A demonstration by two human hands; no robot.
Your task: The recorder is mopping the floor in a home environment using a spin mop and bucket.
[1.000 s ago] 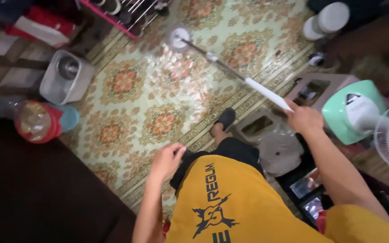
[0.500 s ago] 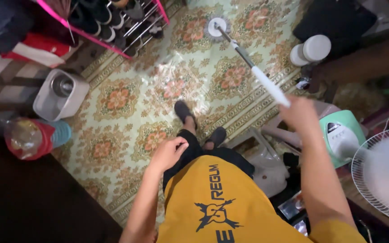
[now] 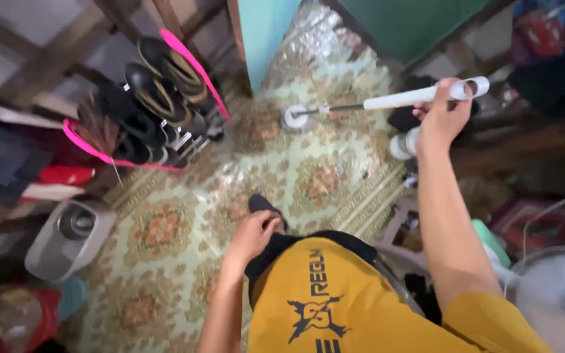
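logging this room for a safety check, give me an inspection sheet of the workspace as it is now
surface: patterned floor covering, glossy in patches
job's things: mop, white handle, round head on the floor near the doorway
clutter: pink shoe rack with dark shoes, grey bucket, white jars
grippers: right hand grips the mop handle; left hand empty, at the dark shorts
cables: nothing seen
surroundings: white fan at right, teal door post

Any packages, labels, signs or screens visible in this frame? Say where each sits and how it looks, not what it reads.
No packages, signs or screens can be made out.
Shirt print: dark lettering and emblem on the yellow shirt, bottom centre, between the left hand and the raised right arm.
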